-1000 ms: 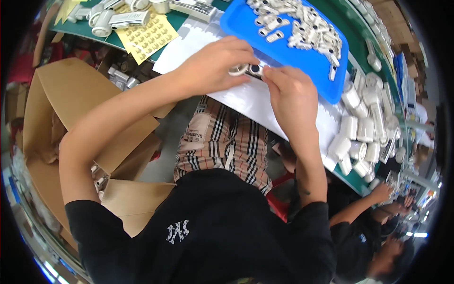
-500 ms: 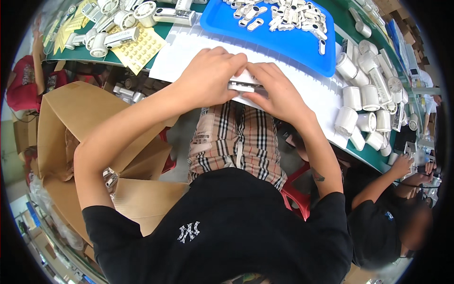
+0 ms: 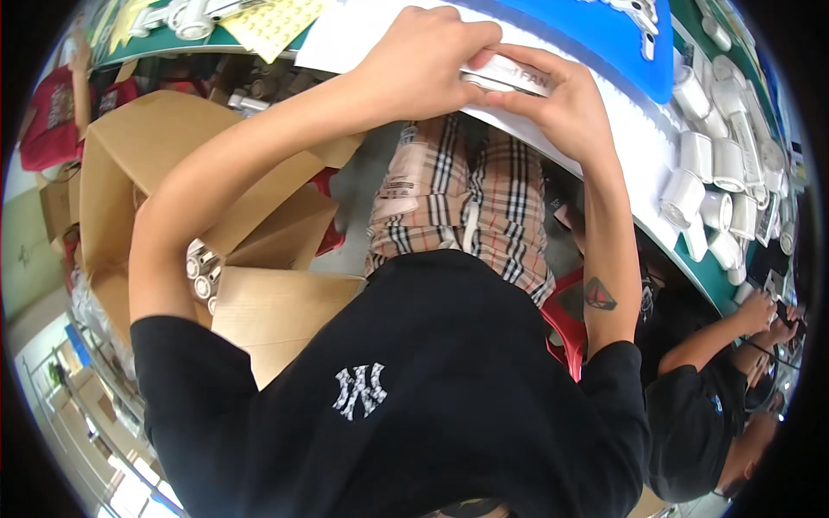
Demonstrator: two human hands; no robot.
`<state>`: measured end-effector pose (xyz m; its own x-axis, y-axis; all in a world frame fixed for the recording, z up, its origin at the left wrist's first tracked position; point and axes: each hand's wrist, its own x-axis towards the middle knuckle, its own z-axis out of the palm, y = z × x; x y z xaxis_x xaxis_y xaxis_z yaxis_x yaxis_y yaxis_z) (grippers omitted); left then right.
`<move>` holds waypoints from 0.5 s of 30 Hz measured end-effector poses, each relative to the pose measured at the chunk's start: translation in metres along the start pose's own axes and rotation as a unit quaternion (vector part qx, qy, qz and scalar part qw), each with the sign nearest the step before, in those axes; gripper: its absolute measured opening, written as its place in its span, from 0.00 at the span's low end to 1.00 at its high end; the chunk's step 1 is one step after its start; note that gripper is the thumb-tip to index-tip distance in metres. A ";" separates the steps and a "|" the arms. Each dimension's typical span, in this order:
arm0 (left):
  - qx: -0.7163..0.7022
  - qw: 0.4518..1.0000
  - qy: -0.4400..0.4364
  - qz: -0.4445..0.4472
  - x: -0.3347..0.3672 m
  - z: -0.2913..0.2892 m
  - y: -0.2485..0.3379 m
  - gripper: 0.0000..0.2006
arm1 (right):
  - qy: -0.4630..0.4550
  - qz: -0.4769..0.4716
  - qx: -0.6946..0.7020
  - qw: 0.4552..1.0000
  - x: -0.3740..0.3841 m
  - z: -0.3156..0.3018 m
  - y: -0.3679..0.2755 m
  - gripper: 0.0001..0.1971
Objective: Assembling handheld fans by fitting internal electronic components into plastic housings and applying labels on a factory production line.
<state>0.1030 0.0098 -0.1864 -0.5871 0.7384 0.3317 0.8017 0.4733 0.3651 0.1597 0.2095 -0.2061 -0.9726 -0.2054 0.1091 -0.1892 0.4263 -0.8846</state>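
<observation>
A white handheld fan part (image 3: 525,78) with printing along its flat, bar-shaped side is held over the near edge of the workbench. My left hand (image 3: 432,62) is closed on its left end, with the fingers curled over it. My right hand (image 3: 566,99) pinches the other end, thumb below and fingers above. Both hands cover much of the part, so its ends are hidden. Beneath and beyond it lies a white sheet (image 3: 643,142) on the bench.
A blue tray (image 3: 587,47) bears small white parts (image 3: 646,39). White fan pieces (image 3: 727,164) are heaped at right; others (image 3: 192,19) lie far left beside a yellow sheet (image 3: 272,28). An open carton (image 3: 142,142) stands left, with white pieces inside. A co-worker (image 3: 699,414) sits at right.
The view has shifted, so the bench sits higher and further right. The fan part has turned in my hands, and its printed side now shows. Both hands still grip it.
</observation>
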 end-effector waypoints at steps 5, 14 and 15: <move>-0.005 0.998 -0.048 -0.050 -0.001 -0.014 -0.011 0.20 | 0.028 -0.092 -0.044 0.994 0.003 0.002 0.004 0.26; -0.126 0.957 0.222 -0.138 -0.029 -0.132 -0.042 0.23 | 0.024 -0.072 -0.052 0.996 0.049 0.033 -0.028 0.12; -0.174 0.934 0.246 -0.194 -0.037 -0.131 -0.052 0.23 | -0.022 -0.089 -0.076 0.993 0.064 0.047 -0.029 0.13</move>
<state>0.0681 -0.1050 -0.1039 -0.8746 0.1929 0.4448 0.4836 0.4113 0.7726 0.1093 0.1426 -0.1943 -0.9160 -0.3253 0.2346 -0.3784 0.5070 -0.7744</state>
